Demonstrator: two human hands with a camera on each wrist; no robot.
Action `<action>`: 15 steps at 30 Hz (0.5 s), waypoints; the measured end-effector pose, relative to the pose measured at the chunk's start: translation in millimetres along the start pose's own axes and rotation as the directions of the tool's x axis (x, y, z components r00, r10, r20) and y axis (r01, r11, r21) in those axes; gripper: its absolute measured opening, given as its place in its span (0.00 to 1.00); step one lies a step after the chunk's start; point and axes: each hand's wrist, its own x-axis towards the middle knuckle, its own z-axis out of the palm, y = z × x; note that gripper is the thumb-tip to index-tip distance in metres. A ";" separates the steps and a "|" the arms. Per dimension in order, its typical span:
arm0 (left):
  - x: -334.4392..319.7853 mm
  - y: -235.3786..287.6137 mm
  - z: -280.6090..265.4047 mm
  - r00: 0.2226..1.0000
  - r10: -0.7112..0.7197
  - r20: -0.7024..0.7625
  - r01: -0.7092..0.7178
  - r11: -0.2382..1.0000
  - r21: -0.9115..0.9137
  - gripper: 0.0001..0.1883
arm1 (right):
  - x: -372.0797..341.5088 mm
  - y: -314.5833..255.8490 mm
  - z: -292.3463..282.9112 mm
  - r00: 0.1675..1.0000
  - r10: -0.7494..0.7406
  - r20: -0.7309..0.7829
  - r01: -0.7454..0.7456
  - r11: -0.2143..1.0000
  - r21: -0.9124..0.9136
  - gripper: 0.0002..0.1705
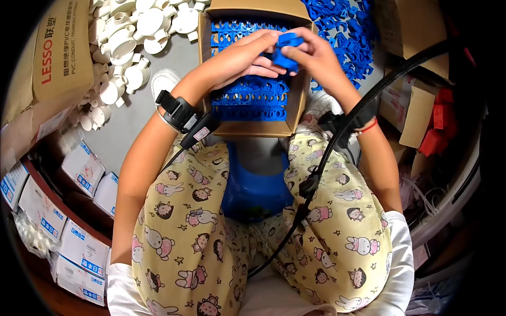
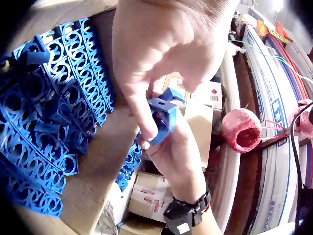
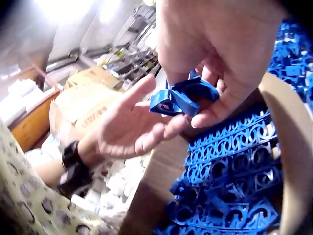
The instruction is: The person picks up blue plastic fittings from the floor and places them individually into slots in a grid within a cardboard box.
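Observation:
My right hand (image 1: 318, 57) pinches a pair of blue pipe clips (image 3: 176, 100) between thumb and fingers, with their curved openings turned different ways. My left hand (image 1: 237, 62) is held alongside, its fingers mostly straight and its fingertips right at the clips, as the right wrist view (image 3: 129, 125) shows from the palm side. Both hands are above an open cardboard box (image 1: 258, 129). Inside it, rows of joined blue clips (image 1: 250, 99) stand packed side by side, partly hidden by the hands and forearms.
Loose blue clips (image 1: 345, 39) lie in a heap right of the box. White round conduit fittings (image 1: 153, 23) are piled at the left, beside a large carton (image 1: 58, 58). A blue stool (image 1: 255, 189) shows between the knees. A black cable (image 1: 337, 142) crosses the right side.

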 end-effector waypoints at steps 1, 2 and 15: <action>-1.0 -2.1 2.0 1.000 -0.006 0.000 0.006 1.000 -0.007 0.24 | 7.7 8.4 6.9 0.996 -0.049 0.073 0.050 0.999 -0.013 0.11; -2.9 -4.9 3.1 1.000 -0.014 0.000 0.014 1.000 -0.015 0.25 | 11.0 15.7 10.6 0.997 -0.052 0.065 0.059 0.992 -0.112 0.10; -8.6 -40.5 -27.0 0.987 0.047 -0.155 0.006 0.946 0.324 0.18 | 14.0 59.1 25.3 0.990 -0.061 -0.129 0.023 0.960 -0.281 0.17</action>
